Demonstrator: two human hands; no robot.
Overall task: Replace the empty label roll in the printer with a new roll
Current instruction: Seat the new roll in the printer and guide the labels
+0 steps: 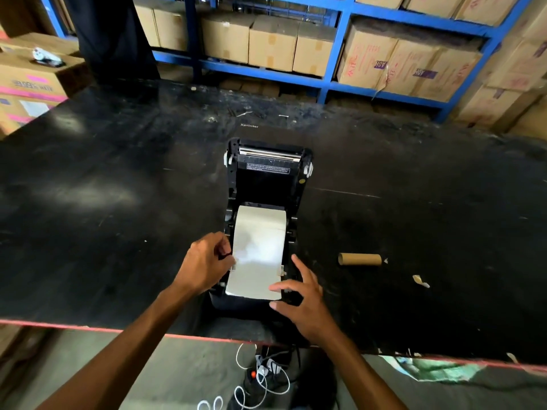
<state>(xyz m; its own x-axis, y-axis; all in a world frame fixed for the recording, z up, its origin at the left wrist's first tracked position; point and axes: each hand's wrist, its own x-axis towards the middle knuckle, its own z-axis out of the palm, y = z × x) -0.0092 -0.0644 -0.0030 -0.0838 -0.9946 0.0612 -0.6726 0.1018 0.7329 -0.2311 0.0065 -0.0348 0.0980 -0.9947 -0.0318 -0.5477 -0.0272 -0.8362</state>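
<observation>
A black label printer (268,184) sits on the dark, scuffed worktop (118,173) with its lid tilted back, so the print head bar and a small warning sticker show on the lid's underside. The new label roll (260,220) lies in the printer's open bay, and a white strip of labels (256,261) runs from it toward the printer's near edge, lying flat across the feed path.

The left hand (207,261) is at the printer's left side, fingers curled, with thumb and fingertips pinched at the strip's left edge beside the small paper guide. The right hand (302,297) is at the printer's near right corner with its fingers spread apart; the thumb and one fingertip touch the strip's near right corner, and the others hang loose over the printer's front edge, gripping nothing.

Right of the printer, well apart from it, the empty cardboard core (359,258) lies on its side on the worktop, with a torn paper scrap (420,281) a little nearer the worktop's edge. Beyond the printer, blue shelving (334,81) holds cardboard boxes (272,42). Below the worktop's near edge, under the printer, white cables (260,377) lie looped on the floor.
</observation>
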